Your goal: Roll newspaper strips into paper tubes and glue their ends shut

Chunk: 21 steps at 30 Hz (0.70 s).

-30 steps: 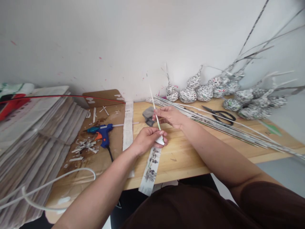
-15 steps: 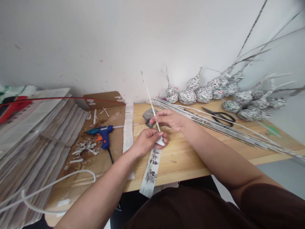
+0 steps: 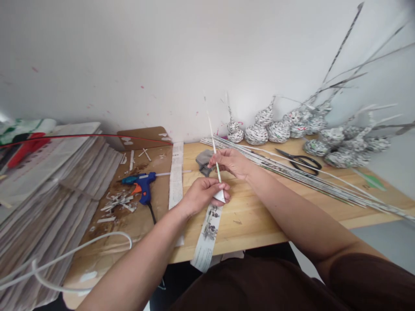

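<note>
A printed newspaper strip (image 3: 206, 235) hangs from my left hand (image 3: 207, 193) down past the table's front edge. My left thumb and fingers pinch it where it turns into a thin rolled paper tube (image 3: 214, 144). Higher up, my right hand (image 3: 230, 163) has its fingers closed around that tube, which slants up and slightly left toward the wall. Just behind my right fingertips lies a folded grey cloth (image 3: 204, 160). A flat newspaper strip (image 3: 176, 181) rests on the table left of my hands.
A blue glue gun (image 3: 145, 185) and paper scraps (image 3: 119, 202) lie on cardboard at left, beside a tall newspaper stack (image 3: 74, 185). Rolled paper tubes (image 3: 292, 172) and black scissors (image 3: 304, 163) lie right. Several woven paper gourd shapes (image 3: 279, 131) stand along the wall.
The tube's top now points more upright and sits further right in view. Both hands keep their grip; the whole view has shifted slightly.
</note>
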{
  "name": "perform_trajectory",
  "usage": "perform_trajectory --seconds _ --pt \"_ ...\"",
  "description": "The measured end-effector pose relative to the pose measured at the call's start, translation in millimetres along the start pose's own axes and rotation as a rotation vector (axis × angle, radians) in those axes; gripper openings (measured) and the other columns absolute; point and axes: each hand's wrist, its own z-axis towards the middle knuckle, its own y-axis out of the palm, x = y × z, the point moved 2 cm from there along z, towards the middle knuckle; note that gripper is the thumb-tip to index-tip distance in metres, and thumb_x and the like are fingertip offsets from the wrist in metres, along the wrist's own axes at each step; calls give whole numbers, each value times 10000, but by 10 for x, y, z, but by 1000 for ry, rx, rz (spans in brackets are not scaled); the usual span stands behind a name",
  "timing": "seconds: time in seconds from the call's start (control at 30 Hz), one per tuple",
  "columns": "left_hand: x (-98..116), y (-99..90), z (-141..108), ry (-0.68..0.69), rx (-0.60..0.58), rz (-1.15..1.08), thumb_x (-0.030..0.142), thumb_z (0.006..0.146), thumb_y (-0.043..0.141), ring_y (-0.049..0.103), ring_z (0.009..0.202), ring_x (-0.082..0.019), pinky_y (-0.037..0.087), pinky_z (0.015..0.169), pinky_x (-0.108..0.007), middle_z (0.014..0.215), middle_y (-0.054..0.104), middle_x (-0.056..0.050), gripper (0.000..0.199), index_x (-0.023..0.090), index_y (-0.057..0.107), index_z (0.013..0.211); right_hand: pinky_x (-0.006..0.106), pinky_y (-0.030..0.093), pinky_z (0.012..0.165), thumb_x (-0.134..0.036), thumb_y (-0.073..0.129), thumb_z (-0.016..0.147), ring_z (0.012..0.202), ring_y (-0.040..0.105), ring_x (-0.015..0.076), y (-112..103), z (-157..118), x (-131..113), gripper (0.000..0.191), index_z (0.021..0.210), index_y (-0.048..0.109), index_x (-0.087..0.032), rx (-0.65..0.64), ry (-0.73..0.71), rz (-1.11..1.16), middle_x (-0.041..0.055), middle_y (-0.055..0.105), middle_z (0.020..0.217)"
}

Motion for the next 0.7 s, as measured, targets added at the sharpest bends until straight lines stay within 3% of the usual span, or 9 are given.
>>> perform_trajectory --seconds 0.1,0.2,0.27,0.33,0.43,0.53,0.63,0.7 --pt "18 -7 2 19 36 -25 443 783 660 677 735 -176 572 672 -306 800 707 -97 365 108 684 926 331 497 746 -621 483 857 874 631 213 -57 53 10 494 878 681 -168 143 -192 -258 92 685 925" --pt "49 -4 1 52 52 -42 445 781 662 678 756 -181 569 660 -294 806 707 -96 369 109 684 932 382 399 957 -471 488 910 1136 522 261 -62 93 57 412 1162 624 -175 206 -351 -845 123 605 1215" --pt "60 -1 0 61 51 -41 445 779 663 677 752 -177 567 658 -289 805 709 -94 366 113 687 931 396 357 980 -346 538 894 1171 479 287 -15 112 120 393 1242 576 -168 175 -296 -1201 142 579 1250" --pt "60 -6 3 61 56 -42 449 772 670 676 735 -172 565 657 -286 795 712 -94 368 116 690 926 381 385 902 -284 511 900 1082 520 293 40 116 166 330 1192 603 -162 168 -186 -1391 151 636 1122" --pt "44 -24 13 65 67 -58 452 765 678 679 742 -174 564 674 -289 791 716 -95 375 116 689 931 348 406 751 -343 453 929 921 573 284 94 113 183 307 1113 635 -178 221 -107 -1453 136 676 891" --pt "34 -34 18 80 52 -63 454 773 670 678 748 -169 562 662 -275 794 712 -89 372 116 687 926 331 391 692 -512 386 937 831 588 265 67 123 195 434 1028 670 -197 306 -69 -1437 124 671 811" --pt "37 -36 14 80 53 -67 451 774 669 677 724 -164 561 630 -265 787 706 -84 362 117 681 913 335 384 746 -653 282 911 893 577 270 -1 122 195 624 934 701 -192 373 -73 -1369 127 668 827" --pt "43 -36 13 73 61 -75 450 768 674 676 712 -166 563 611 -270 787 702 -85 363 117 675 913 374 363 852 -626 211 936 1020 532 292 -25 105 166 670 1066 678 -164 316 -122 -1329 147 662 960"
